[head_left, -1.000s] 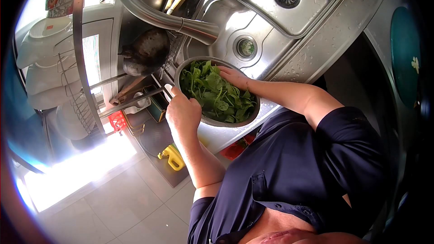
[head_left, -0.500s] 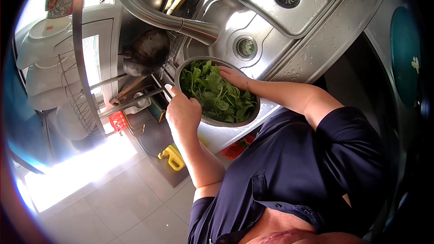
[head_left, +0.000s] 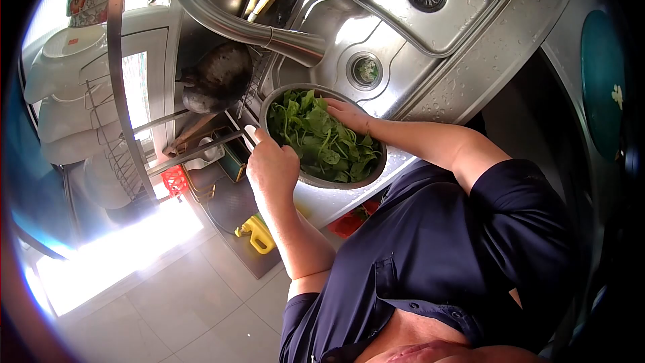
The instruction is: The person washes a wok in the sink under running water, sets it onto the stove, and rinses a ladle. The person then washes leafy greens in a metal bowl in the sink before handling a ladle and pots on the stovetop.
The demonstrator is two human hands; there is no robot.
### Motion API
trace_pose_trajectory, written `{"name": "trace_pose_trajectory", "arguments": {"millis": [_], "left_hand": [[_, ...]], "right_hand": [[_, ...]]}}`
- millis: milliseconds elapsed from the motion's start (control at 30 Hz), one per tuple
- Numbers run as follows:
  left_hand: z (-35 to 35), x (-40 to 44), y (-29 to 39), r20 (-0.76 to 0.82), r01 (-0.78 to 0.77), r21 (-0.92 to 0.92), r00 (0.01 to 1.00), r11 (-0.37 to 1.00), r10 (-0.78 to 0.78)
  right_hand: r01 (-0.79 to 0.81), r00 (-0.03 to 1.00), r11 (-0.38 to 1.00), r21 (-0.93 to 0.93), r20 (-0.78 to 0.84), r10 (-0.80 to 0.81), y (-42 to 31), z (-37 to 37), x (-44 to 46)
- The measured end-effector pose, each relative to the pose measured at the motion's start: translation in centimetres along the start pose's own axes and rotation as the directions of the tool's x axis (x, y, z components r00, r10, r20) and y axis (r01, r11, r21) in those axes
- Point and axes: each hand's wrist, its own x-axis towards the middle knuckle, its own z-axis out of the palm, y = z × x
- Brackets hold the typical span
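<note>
A metal bowl [head_left: 269, 109] full of leafy greens [head_left: 326, 136] stands tilted-looking at the sink's near edge. My right hand [head_left: 347, 115] lies inside its rim, fingers stretched over the leaves; some fingertips are tucked among them. At the bowl's left side, my left hand [head_left: 272, 165] is closed, the fingers curled. A bright white tip [head_left: 251, 134] sticks out at its top; glare hides whether this is a fingertip or a held thing. Above the bowl curves the steel faucet [head_left: 295, 46], its spout toward the sink drain [head_left: 365, 70], which has green bits in it.
A second sink basin [head_left: 463, 27] lies at the upper right. A blackened wok [head_left: 218, 77] sits left of the faucet, near metal rack bars. White dishes [head_left: 67, 117] stand in a rack at the far left. A yellow jug [head_left: 256, 234] is below, and a teal lid-like round [head_left: 603, 81] is at the right.
</note>
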Motion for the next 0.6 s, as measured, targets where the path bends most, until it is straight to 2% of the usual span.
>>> {"name": "trace_pose_trajectory", "arguments": {"millis": [600], "left_hand": [[0.13, 0.00, -0.06, -0.002, 0.006, 0.005, 1.000, 1.000, -0.006]], "right_hand": [[0.004, 1.000, 1.000, 0.007, -0.001, -0.004, 0.27, 0.03, 0.17]]}}
